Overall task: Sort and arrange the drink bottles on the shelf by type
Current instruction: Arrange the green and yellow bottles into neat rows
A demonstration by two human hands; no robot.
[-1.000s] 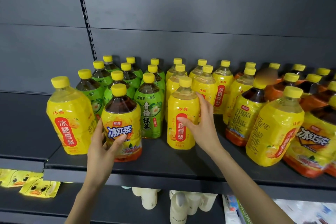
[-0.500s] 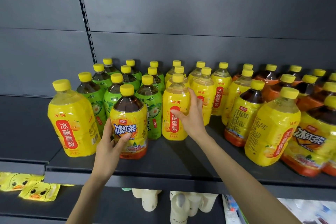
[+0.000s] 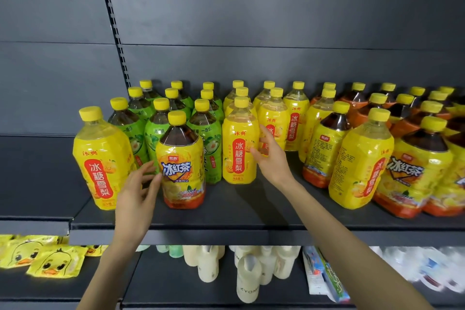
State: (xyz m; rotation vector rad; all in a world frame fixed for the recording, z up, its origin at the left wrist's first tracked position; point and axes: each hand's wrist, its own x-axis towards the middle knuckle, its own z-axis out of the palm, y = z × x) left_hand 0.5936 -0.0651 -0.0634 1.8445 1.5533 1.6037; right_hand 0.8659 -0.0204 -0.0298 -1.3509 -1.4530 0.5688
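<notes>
On the dark grey matte metal shelf (image 3: 251, 211), a squat clear plastic bottle of dark tea (image 3: 181, 168) stood upright near the front edge, with a yellow screw cap and a glossy yellow-and-orange wrap. It stood just ahead of a cluster of green-labelled tea bottles (image 3: 212, 133). The person's left hand (image 3: 137, 196) hovered at its left side, fingers (image 3: 147, 167) loosely spread and slightly bent, holding nothing; I could not tell whether the thumb tip touched the wrap.

Just to its right stood a yellow-wrapped bottle of pale pear drink (image 3: 239, 148). The right hand (image 3: 273, 161) lay against that bottle's right flank, fingers nearly straight and thumb resting on the label, not closed around it.

A larger-looking yellow pear bottle (image 3: 100, 158) stood apart at the far left, and orange-based tea bottles (image 3: 417, 163) crowded the right end. Below lay soft duck-faced packets (image 3: 54, 262) and smooth cream plastic bottles (image 3: 247, 282).
</notes>
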